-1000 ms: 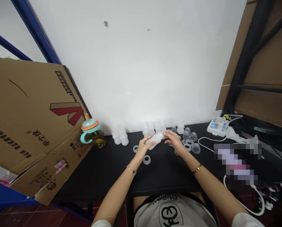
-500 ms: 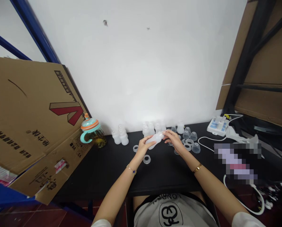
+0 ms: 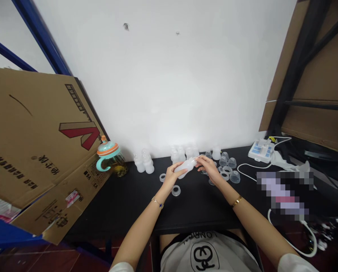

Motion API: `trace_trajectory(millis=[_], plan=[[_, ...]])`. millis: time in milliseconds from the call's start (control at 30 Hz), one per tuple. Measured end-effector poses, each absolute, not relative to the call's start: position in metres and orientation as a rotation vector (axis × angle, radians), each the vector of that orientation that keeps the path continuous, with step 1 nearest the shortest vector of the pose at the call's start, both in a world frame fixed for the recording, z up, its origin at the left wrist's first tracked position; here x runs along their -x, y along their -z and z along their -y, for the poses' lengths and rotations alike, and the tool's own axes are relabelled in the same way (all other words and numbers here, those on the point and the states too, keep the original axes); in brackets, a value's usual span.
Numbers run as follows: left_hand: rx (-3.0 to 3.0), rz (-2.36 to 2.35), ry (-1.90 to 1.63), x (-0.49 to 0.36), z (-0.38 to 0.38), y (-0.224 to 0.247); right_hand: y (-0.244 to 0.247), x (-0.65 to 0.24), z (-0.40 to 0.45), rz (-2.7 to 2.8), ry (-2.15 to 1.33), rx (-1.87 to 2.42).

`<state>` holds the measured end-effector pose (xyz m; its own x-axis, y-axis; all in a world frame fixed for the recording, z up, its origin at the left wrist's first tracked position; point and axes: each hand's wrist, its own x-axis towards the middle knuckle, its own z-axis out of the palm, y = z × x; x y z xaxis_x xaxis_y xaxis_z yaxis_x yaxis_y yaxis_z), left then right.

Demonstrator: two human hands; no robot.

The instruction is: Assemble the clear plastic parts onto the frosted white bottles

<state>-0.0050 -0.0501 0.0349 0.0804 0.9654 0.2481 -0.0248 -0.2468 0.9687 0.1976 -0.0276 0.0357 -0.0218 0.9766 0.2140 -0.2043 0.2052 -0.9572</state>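
Note:
My left hand (image 3: pixel 171 175) is wrapped round the body of a white baby bottle (image 3: pixel 187 165), which is tilted with its top to the right. At that top end the fingers of my right hand (image 3: pixel 208 167) pinch the clear tip; they partly hide it. Just in front of my left hand a clear collar ring (image 3: pixel 176 190) lies on the black table (image 3: pixel 186 211), and a second ring (image 3: pixel 162 177) sits to its left. Beside my right hand are several clear domed caps (image 3: pixel 235 176) and more rings (image 3: pixel 225 175).
White bottles (image 3: pixel 148 164) stand along the wall at left, with others (image 3: pixel 178 155) behind my hands. A lidded jug (image 3: pixel 109 155) is by the cardboard box (image 3: pixel 39 136). On the right lie a white power strip (image 3: pixel 261 150), its cable and a blurred-out patch.
My right fingers have shifted very slightly at the bottle's top. The bottle and my left hand stay in place.

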Motion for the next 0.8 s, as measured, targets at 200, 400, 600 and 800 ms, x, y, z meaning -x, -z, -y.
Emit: trace_trajectory(millis=[200, 400, 600, 800], plan=[[-1.416, -1.001, -1.331, 0.0056, 0.0487, -0.033, -0.0354, -0.1974, 0.0273, 1.185, -1.176, 0.891], [-1.421, -0.997, -1.335, 0.0056, 0.0483, -0.0322, -0.0386, -0.1963, 0.0307, 1.209, -1.167, 0.878], [-1.417, -1.011, -1.343, 0.0047, 0.0485, -0.0329, -0.0372, -0.1963, 0.03, 1.217, -1.161, 0.897], [-1.432, -1.022, -1.349, 0.004, 0.0498, -0.0349, -0.0355, -0.1963, 0.0288, 1.22, -1.181, 0.904]])
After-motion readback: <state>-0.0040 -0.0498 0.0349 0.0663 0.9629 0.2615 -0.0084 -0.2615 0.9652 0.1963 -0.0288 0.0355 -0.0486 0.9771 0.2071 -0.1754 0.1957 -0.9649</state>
